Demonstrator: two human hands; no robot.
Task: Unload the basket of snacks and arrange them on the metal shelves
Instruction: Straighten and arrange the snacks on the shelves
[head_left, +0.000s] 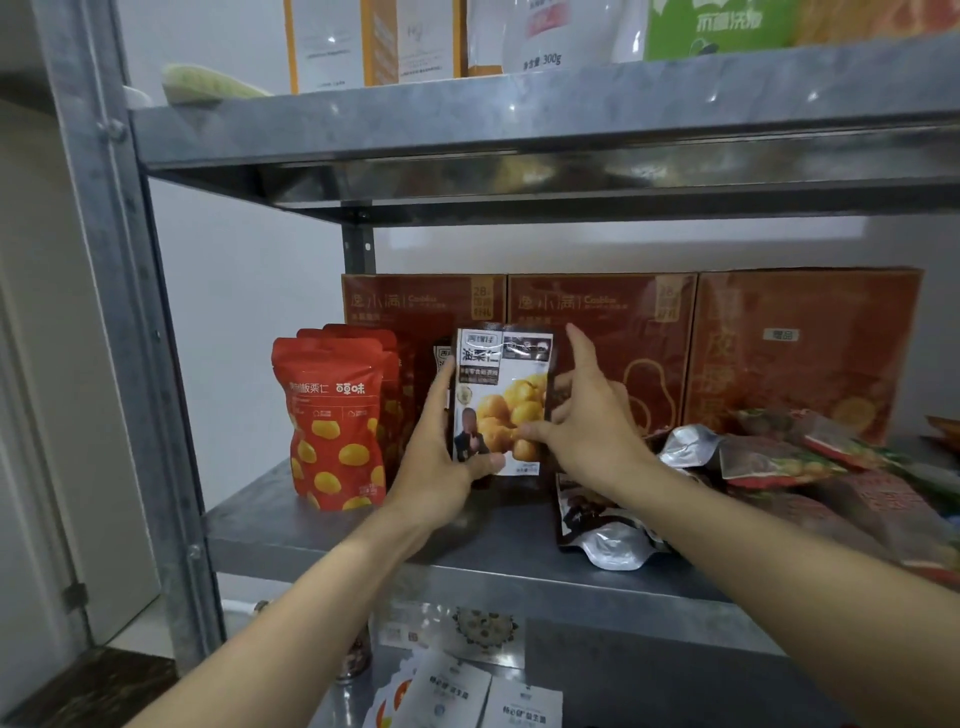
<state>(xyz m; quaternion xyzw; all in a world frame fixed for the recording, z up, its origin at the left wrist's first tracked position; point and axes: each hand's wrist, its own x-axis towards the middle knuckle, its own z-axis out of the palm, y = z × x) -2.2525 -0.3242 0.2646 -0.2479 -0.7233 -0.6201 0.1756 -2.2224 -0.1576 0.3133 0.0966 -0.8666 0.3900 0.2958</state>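
The packet (501, 400) stood upright over the middle shelf (363, 525), just right of the red pouches (332, 415), the left hand (441, 467) grasping its left edge and the right hand's (587, 415) grip pinching its right.

At the back we see a plain white wall (249, 312). On the left we find a pale door panel (52, 415) with a small metal hinge (75, 593) near its lower edge. Beneath it we see a dark, speckled floor (104, 686).
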